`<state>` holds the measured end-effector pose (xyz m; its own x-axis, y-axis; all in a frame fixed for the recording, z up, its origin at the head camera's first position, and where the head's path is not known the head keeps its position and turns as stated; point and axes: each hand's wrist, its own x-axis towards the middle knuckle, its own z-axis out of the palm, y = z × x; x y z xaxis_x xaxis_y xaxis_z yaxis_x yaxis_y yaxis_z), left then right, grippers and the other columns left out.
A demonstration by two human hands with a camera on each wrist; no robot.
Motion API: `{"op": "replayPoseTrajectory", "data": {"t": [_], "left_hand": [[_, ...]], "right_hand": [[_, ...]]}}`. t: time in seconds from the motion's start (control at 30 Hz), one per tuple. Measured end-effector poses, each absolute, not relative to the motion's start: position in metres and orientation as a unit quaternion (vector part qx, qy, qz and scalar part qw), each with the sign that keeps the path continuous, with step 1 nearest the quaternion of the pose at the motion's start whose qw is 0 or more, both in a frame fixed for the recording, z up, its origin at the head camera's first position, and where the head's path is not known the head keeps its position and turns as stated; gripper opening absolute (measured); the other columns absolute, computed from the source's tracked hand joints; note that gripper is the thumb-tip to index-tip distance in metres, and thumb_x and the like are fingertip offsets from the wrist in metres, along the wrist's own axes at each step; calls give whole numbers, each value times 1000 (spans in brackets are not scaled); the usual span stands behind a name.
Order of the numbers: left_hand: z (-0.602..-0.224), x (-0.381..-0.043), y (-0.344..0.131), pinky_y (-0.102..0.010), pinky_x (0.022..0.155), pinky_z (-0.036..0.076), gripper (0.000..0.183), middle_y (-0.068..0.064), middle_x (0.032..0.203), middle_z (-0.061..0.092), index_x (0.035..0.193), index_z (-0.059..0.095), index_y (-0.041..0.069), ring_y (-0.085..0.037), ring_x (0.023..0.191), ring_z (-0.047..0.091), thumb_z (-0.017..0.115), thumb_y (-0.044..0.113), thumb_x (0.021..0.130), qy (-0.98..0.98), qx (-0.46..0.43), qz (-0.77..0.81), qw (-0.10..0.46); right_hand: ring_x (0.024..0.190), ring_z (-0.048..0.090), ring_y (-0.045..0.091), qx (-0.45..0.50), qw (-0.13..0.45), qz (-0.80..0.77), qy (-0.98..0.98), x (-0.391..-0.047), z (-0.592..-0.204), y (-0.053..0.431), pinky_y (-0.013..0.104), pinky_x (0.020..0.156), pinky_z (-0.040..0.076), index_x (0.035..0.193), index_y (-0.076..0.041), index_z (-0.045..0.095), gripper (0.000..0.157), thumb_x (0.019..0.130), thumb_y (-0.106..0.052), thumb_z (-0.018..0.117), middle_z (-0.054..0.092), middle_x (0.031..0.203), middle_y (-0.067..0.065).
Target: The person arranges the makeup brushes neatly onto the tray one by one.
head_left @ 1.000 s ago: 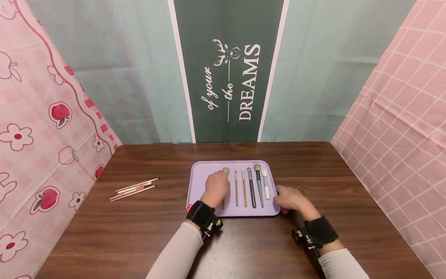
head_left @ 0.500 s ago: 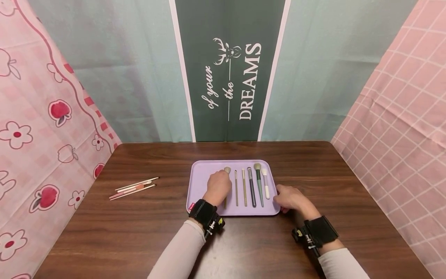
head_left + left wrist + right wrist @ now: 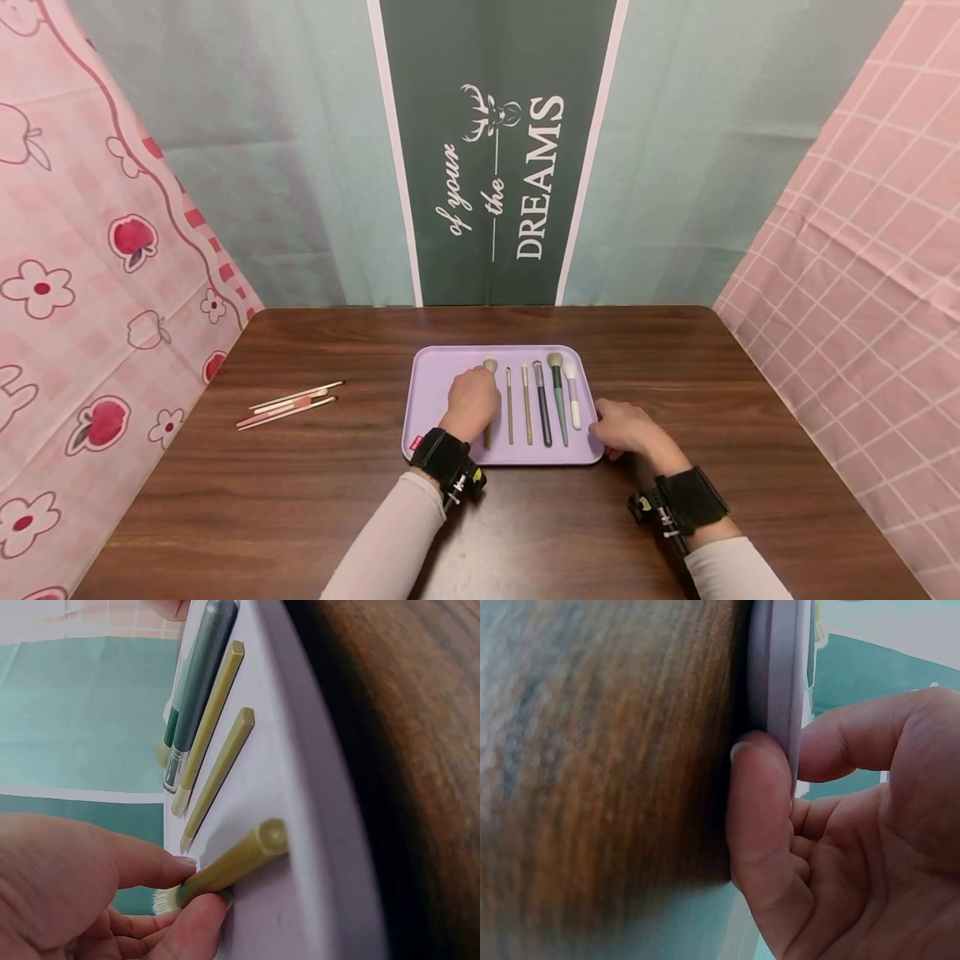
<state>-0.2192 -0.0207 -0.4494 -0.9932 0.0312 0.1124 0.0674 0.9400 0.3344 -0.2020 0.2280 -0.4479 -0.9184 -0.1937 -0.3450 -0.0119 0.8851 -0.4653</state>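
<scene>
My left hand [image 3: 475, 402] pinches an olive-handled makeup brush [image 3: 240, 859] between thumb and fingers, over a lilac tray [image 3: 433, 379]. In the head view the hand covers most of the handle; the bristle head [image 3: 490, 364] shows beyond it. Right of this brush, several others lie in a row, roughly parallel: two thin olive ones [image 3: 527, 408], a dark one [image 3: 543, 408], a green one [image 3: 558, 396] and a short white-and-lilac one [image 3: 573, 398]. At the tray's right edge, my right hand [image 3: 626, 425] grips the rim [image 3: 780, 682].
Several slim brushes [image 3: 288, 406] in pink and white lie in a loose bunch on the brown wooden table [image 3: 330, 492], left of the tray. Behind the table hangs a green curtain [image 3: 300, 208]; pink cloths [image 3: 862, 250] flank both sides.
My left hand has shifted slightly to the right with the olive brush, drawing nearer the row. The right hand stays at the tray's edge.
</scene>
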Motion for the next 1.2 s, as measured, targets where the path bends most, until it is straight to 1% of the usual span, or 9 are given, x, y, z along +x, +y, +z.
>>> {"op": "replayPoseTrajectory", "data": {"t": [0.27,0.47,0.6,0.8,0.93,1.03,1.2], "left_hand": [[-453,-220,-25,-44,71,56,15,-15,82,67,86,69,-3,-34,79,69,62,8,91,-986,-37,-154,52],[-450,-216,-30,-43,70,55,24,-14,82,67,86,69,-2,-33,79,69,68,21,93,-986,-38,-152,49],[-446,-213,-38,-44,70,55,30,-17,82,69,87,66,-4,-36,79,70,68,25,94,-984,-18,-166,60],[-439,-205,-65,-48,67,56,29,-22,80,69,88,64,-5,-40,75,70,69,23,93,-980,-1,-175,96],[-431,-197,-87,-52,67,56,30,-23,82,69,90,63,-5,-43,77,70,70,24,91,-979,4,-169,115],[-425,-190,-103,-54,67,55,29,-22,87,70,92,64,-3,-44,81,70,69,26,93,-980,5,-162,113],[-418,-179,-130,-52,66,54,29,-16,90,68,98,65,1,-38,86,68,68,29,94,-984,15,-153,91]], "right_hand": [[54,64,16,-60,186,-232,953,-201,-449,225,31,53,53,90,-4,56,7,88,-11,56,61,67,6],[54,64,16,-61,187,-228,954,-200,-449,225,31,54,53,92,-4,56,8,89,-12,56,62,67,6],[54,64,16,-60,189,-228,953,-200,-450,225,31,54,52,93,-4,57,9,89,-12,56,61,67,6],[55,64,17,-56,192,-229,953,-201,-450,225,30,54,51,95,-3,57,11,89,-11,56,62,69,7],[55,64,17,-57,190,-225,954,-202,-449,226,30,54,51,95,-2,58,12,88,-12,55,62,69,7],[55,64,17,-56,188,-222,955,-202,-449,227,30,54,51,94,-2,57,12,88,-12,55,62,69,7],[55,63,18,-56,188,-223,955,-201,-449,227,30,54,51,95,-2,57,12,89,-12,55,61,69,7]]}}
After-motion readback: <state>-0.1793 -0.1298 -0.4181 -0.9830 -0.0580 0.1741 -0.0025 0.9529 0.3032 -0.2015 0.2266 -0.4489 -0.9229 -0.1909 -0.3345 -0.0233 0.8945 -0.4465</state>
